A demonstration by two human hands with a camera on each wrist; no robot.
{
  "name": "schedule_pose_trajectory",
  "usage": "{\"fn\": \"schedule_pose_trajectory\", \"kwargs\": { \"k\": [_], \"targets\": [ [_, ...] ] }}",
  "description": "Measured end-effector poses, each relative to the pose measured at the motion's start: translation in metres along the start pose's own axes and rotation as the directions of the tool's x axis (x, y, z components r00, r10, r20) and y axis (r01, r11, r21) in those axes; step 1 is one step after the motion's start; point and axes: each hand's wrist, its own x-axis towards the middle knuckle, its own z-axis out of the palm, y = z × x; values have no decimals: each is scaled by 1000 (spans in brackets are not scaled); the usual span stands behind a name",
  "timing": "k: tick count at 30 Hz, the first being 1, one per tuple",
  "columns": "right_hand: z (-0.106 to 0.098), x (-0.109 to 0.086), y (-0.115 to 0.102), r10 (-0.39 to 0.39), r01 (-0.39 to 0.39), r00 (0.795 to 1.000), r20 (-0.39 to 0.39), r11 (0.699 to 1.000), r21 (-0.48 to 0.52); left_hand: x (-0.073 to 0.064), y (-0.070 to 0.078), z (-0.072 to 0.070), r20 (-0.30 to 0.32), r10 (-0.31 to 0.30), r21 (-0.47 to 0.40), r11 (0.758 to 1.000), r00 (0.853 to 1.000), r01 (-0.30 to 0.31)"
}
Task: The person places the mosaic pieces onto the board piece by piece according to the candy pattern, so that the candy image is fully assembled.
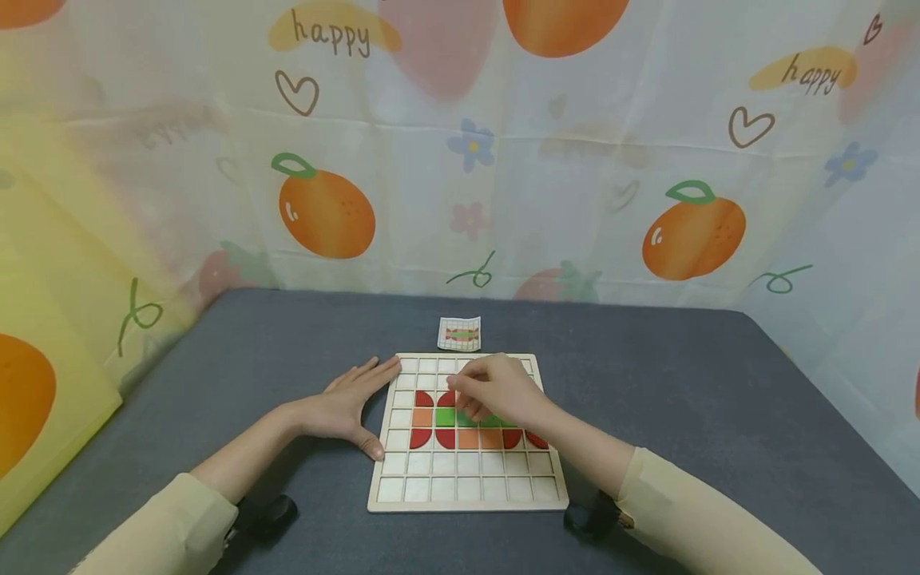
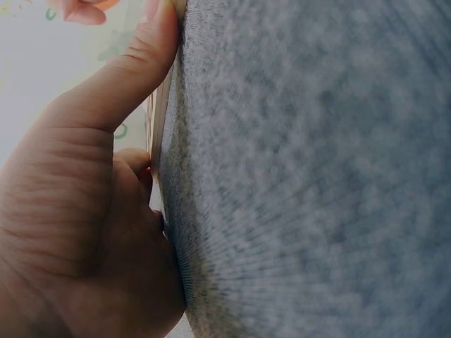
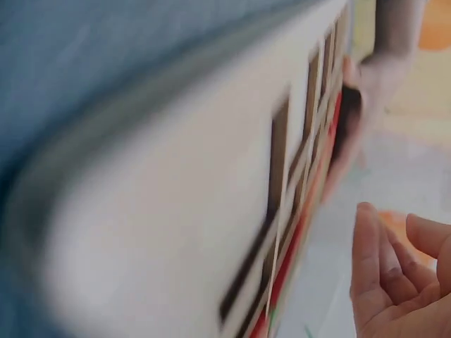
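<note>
A wooden grid board [image 1: 467,506] lies on the dark table, with red rounded pieces [image 1: 420,438], orange squares [image 1: 491,439] and green squares [image 1: 445,417] set in its middle rows. My left hand [image 1: 345,407] spreads along the board's left edge, fingertips by the upper corner and thumb lower down on the rim. In the left wrist view, its thumb [image 2: 134,70] presses against the board's side. Over the upper middle rows hovers my right hand [image 1: 503,387], partly covering the pieces. The right wrist view shows its thumb and fingers [image 3: 366,260] apart, with nothing visible between them.
Just behind the board lies a small card [image 1: 460,339] printed with a coloured grid pattern. The grey tabletop [image 1: 668,383] extends to both sides. A cloth curtain [image 1: 402,239] with oranges and hearts hangs behind the table.
</note>
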Motion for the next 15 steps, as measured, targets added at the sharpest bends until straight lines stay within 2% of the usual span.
{"fn": "schedule_pose_trajectory", "kwargs": {
  "k": [10, 15],
  "targets": [
    [-59, -18, 18, -29, -7, 985, -169, 979, -206, -2, 1, -1, -6, 10, -16, 1000, 1000, -10],
    [-83, -27, 28, -50, -30, 968, -248, 951, -308, -2, 2, -1, -3, 12, -20, 1000, 1000, -12]
  ]
}}
